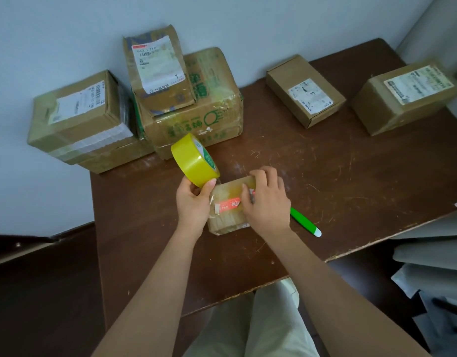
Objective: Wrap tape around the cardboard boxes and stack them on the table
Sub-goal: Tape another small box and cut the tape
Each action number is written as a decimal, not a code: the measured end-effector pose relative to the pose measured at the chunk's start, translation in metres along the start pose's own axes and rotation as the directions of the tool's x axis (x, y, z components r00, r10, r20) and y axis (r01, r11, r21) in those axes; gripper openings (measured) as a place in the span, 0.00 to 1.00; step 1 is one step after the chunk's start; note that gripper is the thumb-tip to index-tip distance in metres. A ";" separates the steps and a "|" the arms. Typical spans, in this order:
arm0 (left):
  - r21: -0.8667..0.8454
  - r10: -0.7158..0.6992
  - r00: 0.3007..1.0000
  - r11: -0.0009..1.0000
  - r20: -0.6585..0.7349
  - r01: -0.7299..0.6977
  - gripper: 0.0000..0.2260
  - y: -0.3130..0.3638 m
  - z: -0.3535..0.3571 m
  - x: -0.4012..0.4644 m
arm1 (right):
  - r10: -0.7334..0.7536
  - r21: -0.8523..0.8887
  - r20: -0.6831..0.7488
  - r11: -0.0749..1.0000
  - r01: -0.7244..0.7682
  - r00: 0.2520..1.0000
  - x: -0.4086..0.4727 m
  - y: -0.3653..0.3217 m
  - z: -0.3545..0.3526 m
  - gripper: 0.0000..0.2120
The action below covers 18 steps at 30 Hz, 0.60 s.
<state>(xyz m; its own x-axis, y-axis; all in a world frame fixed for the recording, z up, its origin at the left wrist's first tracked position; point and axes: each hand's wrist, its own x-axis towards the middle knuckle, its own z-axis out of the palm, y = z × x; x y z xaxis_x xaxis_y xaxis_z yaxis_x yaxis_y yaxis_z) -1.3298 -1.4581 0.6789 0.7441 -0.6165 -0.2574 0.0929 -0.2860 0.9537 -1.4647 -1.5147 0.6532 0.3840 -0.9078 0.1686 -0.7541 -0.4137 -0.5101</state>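
A small cardboard box (226, 215) with shiny tape and a red-and-white label lies on the brown table (325, 176) in front of me. My left hand (192, 202) grips a yellow tape roll (193, 161), held tilted just above the box's left end. My right hand (267, 199) lies over the box's right half, fingers curled over its far edge and thumb on the label. A stack of taped boxes stands at the back left: a large green-printed box (209, 117) with a smaller labelled box (157, 73) on top.
Another stack of boxes (78, 117) overhangs the table's left rear corner. Two single boxes sit at the back right, one (306, 90) nearer the middle and one (405, 96) by the right edge. A green-handled tool (306, 222) lies just right of my right wrist.
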 end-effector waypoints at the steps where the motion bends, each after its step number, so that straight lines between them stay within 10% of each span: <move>1: 0.043 0.016 1.000 0.999 0.005 -0.016 0.10 0.001 -0.001 0.003 | -0.005 0.042 0.008 0.999 0.005 1.000 0.000 0.000 0.000 0.14; 5: 0.181 0.055 0.996 0.981 0.069 -0.067 0.13 0.004 -0.003 0.008 | 0.303 0.538 0.084 0.788 -0.299 0.949 0.000 0.022 -0.018 0.18; 9: 0.221 0.063 0.994 0.972 0.088 -0.081 0.12 0.004 -0.004 0.005 | 0.599 0.030 0.199 0.788 -0.615 0.776 -0.026 0.074 -0.031 0.26; 13: 0.218 0.072 0.996 0.972 0.059 -0.084 0.11 0.003 -0.003 0.003 | 0.615 -0.182 0.288 0.788 -0.588 0.734 -0.048 0.093 -0.027 0.20; 18: 0.224 0.049 0.998 0.973 0.043 -0.057 0.10 0.004 -0.004 0.001 | 0.694 0.424 0.122 0.610 -0.670 0.709 -0.019 0.062 -0.053 0.13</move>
<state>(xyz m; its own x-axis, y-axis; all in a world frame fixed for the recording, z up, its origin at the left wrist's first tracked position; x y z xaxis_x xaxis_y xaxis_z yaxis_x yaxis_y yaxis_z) -1.3259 -1.4566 0.6830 0.7188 -0.6604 -0.2172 -0.1001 -0.4074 0.9077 -1.5472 -1.5267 0.6627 -0.1858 -0.9227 -0.3376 -0.4906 0.3849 -0.7818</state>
